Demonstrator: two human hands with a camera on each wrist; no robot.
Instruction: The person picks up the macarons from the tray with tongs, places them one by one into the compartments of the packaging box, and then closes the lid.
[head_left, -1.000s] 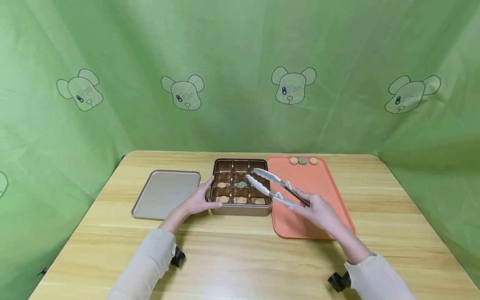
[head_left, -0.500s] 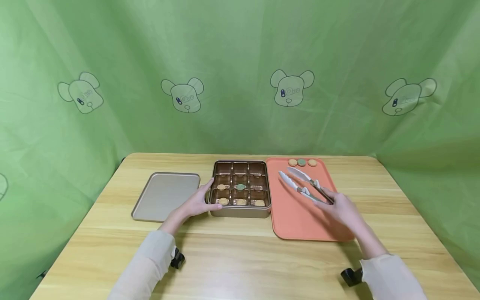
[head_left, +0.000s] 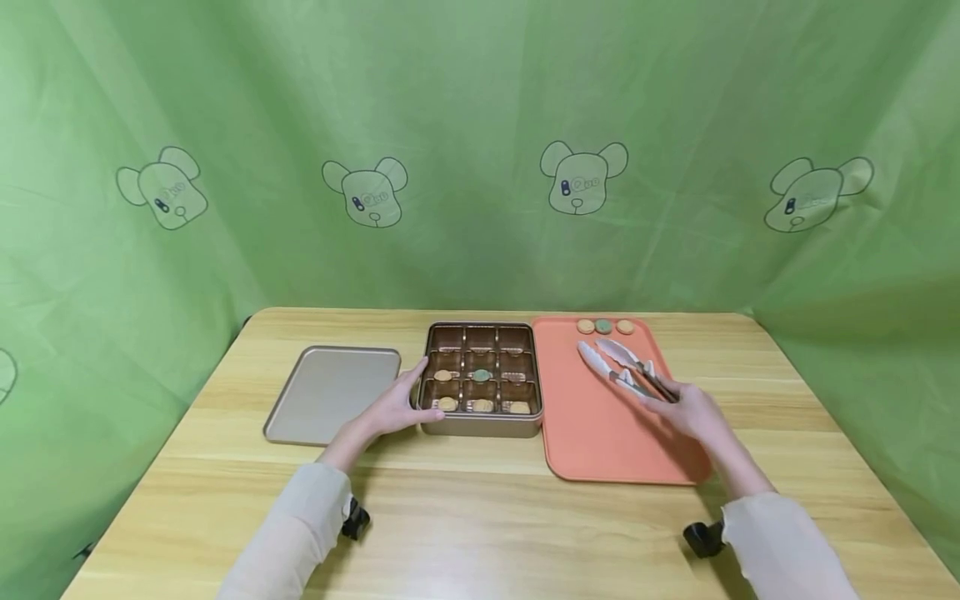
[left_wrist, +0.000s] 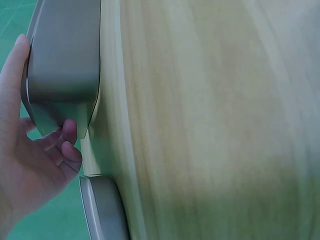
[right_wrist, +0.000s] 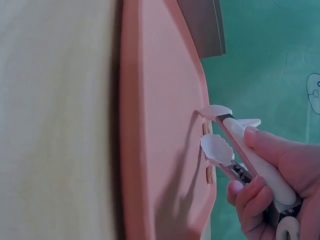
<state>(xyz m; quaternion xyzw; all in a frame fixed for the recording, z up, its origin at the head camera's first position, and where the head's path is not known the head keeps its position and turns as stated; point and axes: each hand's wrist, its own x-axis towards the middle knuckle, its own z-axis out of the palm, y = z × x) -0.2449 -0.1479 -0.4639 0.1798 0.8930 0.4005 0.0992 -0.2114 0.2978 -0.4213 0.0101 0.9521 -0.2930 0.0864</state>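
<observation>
A metal baking tin (head_left: 482, 427) with a brown divider stands mid-table. In its front row are three tan cookies (head_left: 447, 403). Its middle row has a tan cookie (head_left: 443, 376) at left and a green cookie (head_left: 482, 376) at centre. My left hand (head_left: 393, 407) holds the tin's front left corner, thumb along the front and fingers at the side. My right hand (head_left: 692, 412) grips tongs (head_left: 595, 358) over the coral tray (head_left: 592, 442). The tongs' white scalloped tips (right_wrist: 218, 149) are apart with nothing between them. Beyond them, a green cookie (head_left: 603, 327) lies between two tan ones.
A flat metal lid (head_left: 341, 396) lies left of the tin, close to my left hand. The tray borders the tin's right side. A green curtain (head_left: 480, 258) with bear-face drawings hangs behind the table's far edge (head_left: 352, 309).
My right hand has carried the tongs rightward from above the tin to the tray, then slightly further toward the far cookies. The tongs' tips have drawn closer together. My left hand stays at the tin.
</observation>
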